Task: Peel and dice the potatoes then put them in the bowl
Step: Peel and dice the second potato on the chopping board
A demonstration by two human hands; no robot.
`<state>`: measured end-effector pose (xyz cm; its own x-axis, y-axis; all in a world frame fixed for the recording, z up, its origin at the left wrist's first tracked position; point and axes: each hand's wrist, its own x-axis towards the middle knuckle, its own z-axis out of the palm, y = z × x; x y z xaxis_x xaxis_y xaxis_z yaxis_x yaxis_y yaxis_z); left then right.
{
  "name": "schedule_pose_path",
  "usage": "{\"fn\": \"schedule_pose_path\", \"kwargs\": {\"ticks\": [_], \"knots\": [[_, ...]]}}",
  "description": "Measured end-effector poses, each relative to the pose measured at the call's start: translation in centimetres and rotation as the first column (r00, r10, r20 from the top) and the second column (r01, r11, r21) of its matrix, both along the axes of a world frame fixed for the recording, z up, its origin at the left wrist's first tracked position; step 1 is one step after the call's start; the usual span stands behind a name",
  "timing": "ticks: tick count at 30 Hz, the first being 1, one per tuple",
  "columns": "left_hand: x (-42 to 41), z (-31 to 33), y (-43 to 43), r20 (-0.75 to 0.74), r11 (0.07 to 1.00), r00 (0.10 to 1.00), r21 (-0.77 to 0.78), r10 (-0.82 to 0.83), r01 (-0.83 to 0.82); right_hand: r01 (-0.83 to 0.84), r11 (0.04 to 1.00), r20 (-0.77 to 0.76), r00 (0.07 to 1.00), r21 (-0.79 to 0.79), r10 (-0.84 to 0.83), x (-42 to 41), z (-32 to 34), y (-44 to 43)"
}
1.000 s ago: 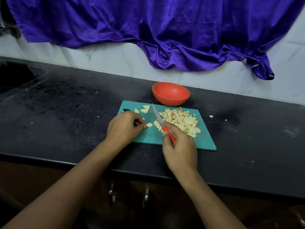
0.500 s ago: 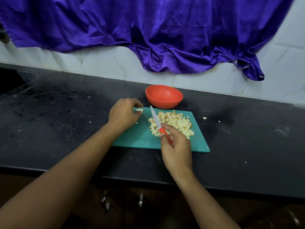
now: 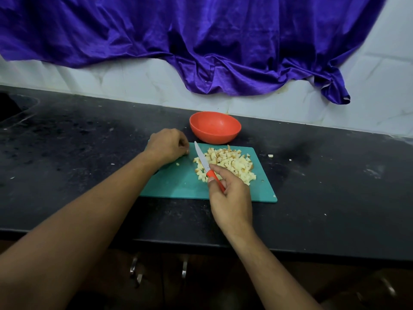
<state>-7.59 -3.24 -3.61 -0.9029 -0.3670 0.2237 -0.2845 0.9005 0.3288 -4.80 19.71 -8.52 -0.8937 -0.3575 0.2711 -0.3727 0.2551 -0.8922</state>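
**Now: knife at the potato pile**

Our right hand (image 3: 230,198) grips the red handle of the knife (image 3: 204,163), whose blade points to 11 o'clock along the left edge of the diced potato (image 3: 228,163) heaped on the teal cutting board (image 3: 178,184). Our left hand (image 3: 166,145) sits at the board's 10 o'clock corner with its fingers curled under; we cannot tell whether they hold anything. The orange bowl (image 3: 214,127) stands at the board's 12 o'clock on the black counter (image 3: 324,186).
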Motion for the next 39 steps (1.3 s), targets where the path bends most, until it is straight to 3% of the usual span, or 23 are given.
{"fn": "schedule_pose_path", "kwargs": {"ticks": [5,6,8,11,16,22,28,39], "knots": [[1.8,0.1,1.1,-0.269,0.987,0.963,-0.152,0.007,-0.05,0.01,1.0,-0.011,1.0,0.012,-0.01,0.1,0.1,0.0],[2.3,0.4,1.4,-0.325,0.992,0.946,-0.115,0.013,-0.053,0.011,1.0,-0.011,1.0,0.015,-0.011,0.2,0.1,0.1],[3.7,1.3,2.1,-0.388,0.995,0.921,0.1,0.041,-0.002,0.011,1.0,-0.014,1.0,0.017,-0.011,0.2,0.2,0.1],[6.6,1.8,3.0,-0.314,0.944,0.949,0.321,0.032,0.074,0.011,1.0,-0.026,1.0,0.021,-0.011,0.3,0.4,0.0],[9.7,-1.5,2.9,-0.166,0.949,0.986,0.313,0.027,0.027,-0.008,0.997,-0.048,0.999,0.075,0.012,0.5,0.5,0.1],[10.4,-2.9,3.0,-0.244,0.975,0.97,0.215,0.007,0.047,0.008,0.971,-0.189,0.981,0.238,0.039,1.9,1.4,0.3],[11.3,-2.6,2.5,-0.219,0.96,0.972,0.244,-0.08,0.134,0.034,0.888,-0.358,0.922,0.459,0.149,3.5,2.6,0.2],[10.9,-3.1,2.5,-0.263,0.938,0.964,0.325,-0.027,0.115,0.044,0.859,-0.378,0.908,0.511,0.178,4.0,3.1,0.1]]}}
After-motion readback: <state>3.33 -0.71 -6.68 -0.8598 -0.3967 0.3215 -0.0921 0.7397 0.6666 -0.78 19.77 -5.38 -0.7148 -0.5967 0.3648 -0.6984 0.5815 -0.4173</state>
